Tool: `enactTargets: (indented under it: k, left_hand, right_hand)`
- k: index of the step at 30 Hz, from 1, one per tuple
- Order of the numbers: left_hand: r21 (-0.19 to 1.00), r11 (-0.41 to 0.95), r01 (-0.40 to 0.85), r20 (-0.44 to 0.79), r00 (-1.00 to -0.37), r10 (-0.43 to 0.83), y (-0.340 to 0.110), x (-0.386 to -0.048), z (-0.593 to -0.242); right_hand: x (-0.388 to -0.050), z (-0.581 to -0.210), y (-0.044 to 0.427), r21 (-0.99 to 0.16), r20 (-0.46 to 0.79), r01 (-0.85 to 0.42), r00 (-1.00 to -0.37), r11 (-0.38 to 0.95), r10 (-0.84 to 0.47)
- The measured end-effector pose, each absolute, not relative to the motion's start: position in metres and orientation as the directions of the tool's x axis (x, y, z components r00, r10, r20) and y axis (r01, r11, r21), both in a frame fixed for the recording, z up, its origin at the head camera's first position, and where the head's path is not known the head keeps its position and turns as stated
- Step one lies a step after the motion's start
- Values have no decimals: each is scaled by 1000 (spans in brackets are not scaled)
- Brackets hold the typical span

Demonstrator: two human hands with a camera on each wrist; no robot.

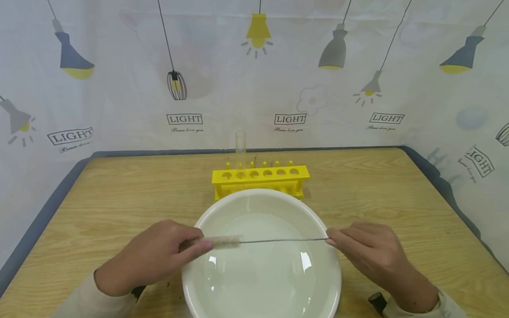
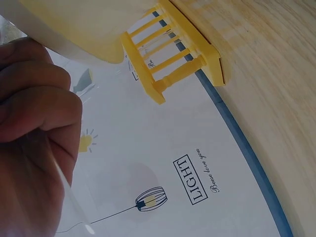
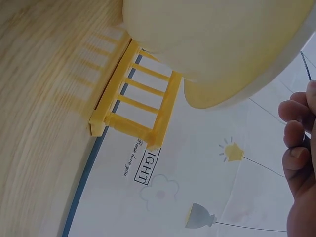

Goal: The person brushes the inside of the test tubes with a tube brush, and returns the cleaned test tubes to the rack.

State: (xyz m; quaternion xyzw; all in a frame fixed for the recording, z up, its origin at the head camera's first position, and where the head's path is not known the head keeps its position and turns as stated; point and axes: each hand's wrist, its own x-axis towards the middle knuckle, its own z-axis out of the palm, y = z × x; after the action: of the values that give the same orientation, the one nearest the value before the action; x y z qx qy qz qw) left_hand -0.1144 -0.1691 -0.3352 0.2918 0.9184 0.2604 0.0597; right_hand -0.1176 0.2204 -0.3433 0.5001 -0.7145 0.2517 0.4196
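Over a white basin (image 1: 191, 282) of clear liquid, my left hand (image 1: 159, 251) grips a clear test tube (image 2: 61, 182), whose end pokes out below the curled fingers in the left wrist view. Pale bristles of a test tube brush (image 1: 228, 241) show at the tube's mouth, seemingly inside it. The brush's thin twisted wire runs level across the basin to my right hand (image 1: 370, 247), which pinches its far end between thumb and fingers. In the right wrist view a short piece of this wire (image 3: 306, 66) rises above the fingertips. My left palm hides part of the tube.
A yellow test tube rack (image 1: 260, 175) stands just behind the basin, with one clear upright tube (image 1: 240, 150) in it. Beneath all of this is a wood-grain table (image 1: 131, 190). A printed white curtain (image 1: 222, 79) closes off the back and sides.
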Motion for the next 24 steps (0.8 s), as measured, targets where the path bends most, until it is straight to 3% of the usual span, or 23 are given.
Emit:
enactTargets:
  k: [4,24]
  left_hand:
    - [501,695,515,56,-821,568,-168,-113,-336]
    - [434,673,599,156,-786,598,-161,-106,-340]
  right_hand:
    - [-117,-343,216,66,855,-932,-131,357,-502]
    - [-112,-349,209,23,826,-932,-185,361,-532]
